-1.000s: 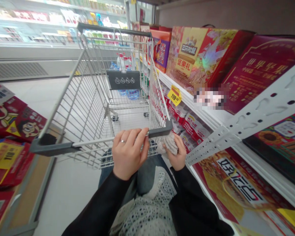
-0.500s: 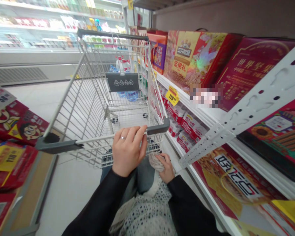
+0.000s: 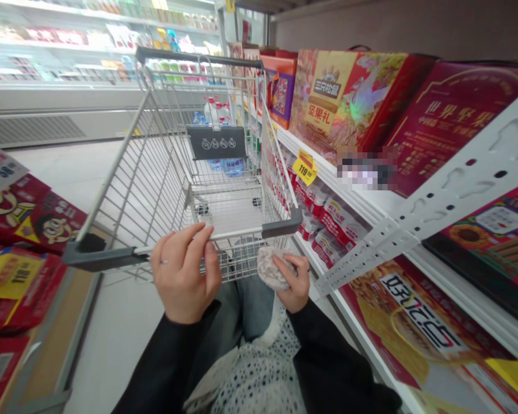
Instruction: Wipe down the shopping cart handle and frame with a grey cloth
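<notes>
Right in front of me stands a wire shopping cart (image 3: 149, 158) with dark plastic corners and a dark panel inside. My left hand (image 3: 185, 273), a ring on one finger, rests on the cart's near rim with its fingers curled over the bar. In my right hand (image 3: 296, 284) is a crumpled, greyish-white cloth (image 3: 273, 269), pinched by thumb and fingers. The cloth is just beside the near wire wall; whether it touches the wire I cannot tell.
Shelves at right carry gift boxes (image 3: 336, 103), red-labelled bottle packs (image 3: 326, 230) and a perforated white post (image 3: 435, 190). Red packages (image 3: 26, 201) are stacked at left. Water bottles (image 3: 233, 167) show beyond the cart's far end. A lit display case (image 3: 90, 57) lies behind.
My left hand has slid leftward along the near rim. My right hand has risen slightly with the cloth, which now shows more fully near the cart's wires.
</notes>
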The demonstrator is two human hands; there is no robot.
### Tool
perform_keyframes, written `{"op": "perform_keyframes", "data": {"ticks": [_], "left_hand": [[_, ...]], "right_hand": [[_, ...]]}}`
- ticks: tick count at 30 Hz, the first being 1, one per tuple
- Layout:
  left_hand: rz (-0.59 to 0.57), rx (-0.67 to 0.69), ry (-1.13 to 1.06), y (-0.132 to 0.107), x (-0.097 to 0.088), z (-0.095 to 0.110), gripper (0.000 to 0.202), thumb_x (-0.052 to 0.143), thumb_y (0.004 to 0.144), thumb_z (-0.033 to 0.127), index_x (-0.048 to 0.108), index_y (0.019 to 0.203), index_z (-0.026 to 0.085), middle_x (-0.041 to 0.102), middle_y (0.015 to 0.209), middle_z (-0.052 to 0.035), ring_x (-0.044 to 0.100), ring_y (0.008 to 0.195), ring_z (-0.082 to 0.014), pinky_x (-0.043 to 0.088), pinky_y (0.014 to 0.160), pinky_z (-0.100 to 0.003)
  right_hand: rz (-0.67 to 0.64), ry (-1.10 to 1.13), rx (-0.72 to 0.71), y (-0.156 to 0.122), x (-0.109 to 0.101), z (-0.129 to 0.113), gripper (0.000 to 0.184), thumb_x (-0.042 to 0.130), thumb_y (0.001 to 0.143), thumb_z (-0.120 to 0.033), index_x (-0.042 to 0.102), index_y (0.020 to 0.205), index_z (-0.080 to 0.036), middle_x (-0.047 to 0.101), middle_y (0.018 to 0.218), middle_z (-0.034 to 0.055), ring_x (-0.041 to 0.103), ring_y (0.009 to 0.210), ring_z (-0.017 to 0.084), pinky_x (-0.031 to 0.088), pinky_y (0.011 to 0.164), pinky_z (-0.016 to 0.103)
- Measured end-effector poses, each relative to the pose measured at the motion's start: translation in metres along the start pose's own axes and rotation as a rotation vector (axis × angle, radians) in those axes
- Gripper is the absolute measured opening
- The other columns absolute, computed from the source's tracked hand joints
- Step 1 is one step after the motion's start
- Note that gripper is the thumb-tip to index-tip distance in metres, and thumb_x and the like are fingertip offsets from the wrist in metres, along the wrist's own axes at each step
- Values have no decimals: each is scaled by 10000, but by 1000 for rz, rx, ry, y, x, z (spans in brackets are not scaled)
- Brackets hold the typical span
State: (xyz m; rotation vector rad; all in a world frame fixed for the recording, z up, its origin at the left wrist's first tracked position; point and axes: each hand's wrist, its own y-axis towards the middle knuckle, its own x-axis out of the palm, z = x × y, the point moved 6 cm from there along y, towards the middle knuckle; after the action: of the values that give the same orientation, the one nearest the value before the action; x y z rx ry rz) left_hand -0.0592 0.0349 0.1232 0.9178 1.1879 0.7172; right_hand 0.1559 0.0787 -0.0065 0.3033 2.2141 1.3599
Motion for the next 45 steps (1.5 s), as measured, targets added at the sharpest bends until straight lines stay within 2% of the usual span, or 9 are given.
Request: {"op": "perform_keyframes", "data": {"ticks": [6,14,20,24,31,34,40,43,45], "left_hand": [[-6,29,34,-6,-3,-2,562,680,858,110,617,1406,216,716,1342,-136,660,1292,-303,399,1221,-532],[37,6,5,-13,0,-6,565,651,874,127,623,1426,242,723,1324,-136,665,1280,-307,402,1214,-552],[132,16,-133,-12,-6,-7,431,604,858,84,706,1263,192,772,1186,-126,715,1158,-279,485,1125,-512],[99,-2,-141,-12,-6,-9,431,608,859,89,695,1268,193,759,1216,-132,699,1188,-283,470,1146,-527],[92,3,-127,-15,-7,-10,457,606,870,102,682,1303,227,751,1251,-121,697,1209,-286,461,1159,-542],[104,-18,-90,-14,-10,-15,434,600,883,114,700,1287,238,761,1228,-113,703,1197,-283,470,1148,-538],[113,-35,-75,-14,-15,-23,429,602,890,122,703,1294,223,762,1226,-121,698,1211,-288,451,1172,-548],[96,-34,-67,-16,-14,-22,451,597,896,122,684,1321,249,757,1247,-107,695,1224,-279,445,1186,-546],[96,-41,-57,-17,-12,-22,446,607,893,128,683,1317,247,755,1250,-109,694,1226,-285,437,1191,-561]], "right_hand": [[-197,0,-37,-34,5,-3,481,623,921,-137,674,1377,-282,595,1115,80,589,974,217,606,786,374],[55,-58,-59,45,-17,-37,601,651,962,-291,513,1544,-343,504,1308,122,558,1214,310,579,996,501],[-100,-29,-112,-26,35,-10,498,643,915,-180,662,1389,-331,588,1131,94,608,1055,257,608,902,412],[-165,-4,-136,-57,40,-8,528,591,851,-97,703,1326,-298,615,1070,74,618,972,225,616,829,368],[-19,23,-57,40,-12,-48,612,695,882,-231,585,1471,-354,514,1265,113,579,1181,319,580,938,514],[-18,29,-104,63,-6,-56,571,702,906,-240,600,1456,-355,533,1250,108,580,1172,302,575,950,487],[-336,59,-234,-18,58,-35,524,607,911,-106,659,1382,-330,621,1159,83,582,1101,218,583,956,378],[-376,68,-246,-37,61,-37,519,580,901,-89,662,1377,-280,616,1142,101,568,1089,223,593,915,374],[-362,71,-225,-20,47,-50,548,576,895,-86,637,1410,-264,590,1177,116,556,1126,240,596,943,401]]}}
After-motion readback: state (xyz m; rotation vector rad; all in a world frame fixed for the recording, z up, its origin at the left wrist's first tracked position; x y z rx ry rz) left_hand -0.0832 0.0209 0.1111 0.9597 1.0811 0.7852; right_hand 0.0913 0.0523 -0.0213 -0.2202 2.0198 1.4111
